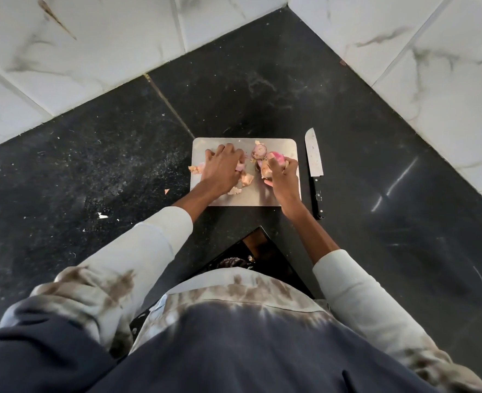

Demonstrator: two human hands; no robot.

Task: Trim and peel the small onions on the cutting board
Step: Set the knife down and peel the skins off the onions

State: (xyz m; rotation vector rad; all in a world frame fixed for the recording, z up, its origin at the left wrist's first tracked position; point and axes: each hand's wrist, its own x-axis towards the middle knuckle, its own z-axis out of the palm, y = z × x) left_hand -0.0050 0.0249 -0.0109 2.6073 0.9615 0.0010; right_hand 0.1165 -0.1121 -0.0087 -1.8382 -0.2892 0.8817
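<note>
A steel cutting board (279, 146) lies on the black counter. My right hand (281, 175) grips a small pink onion (277, 158) with papery skin hanging from it, over the board's right side. My left hand (222, 168) lies palm down on the board's left part, its fingers curled over onion skins and a pink piece (240, 166). A cut onion end (259, 151) with purple rings sits between the hands. Loose skins (246, 178) lie by my left hand.
A knife (314, 165) with a black handle lies on the counter just right of the board, blade pointing away. White marble-tiled walls (92, 52) meet in a corner behind. Scraps of skin (103, 215) dot the black counter (120, 165) at left.
</note>
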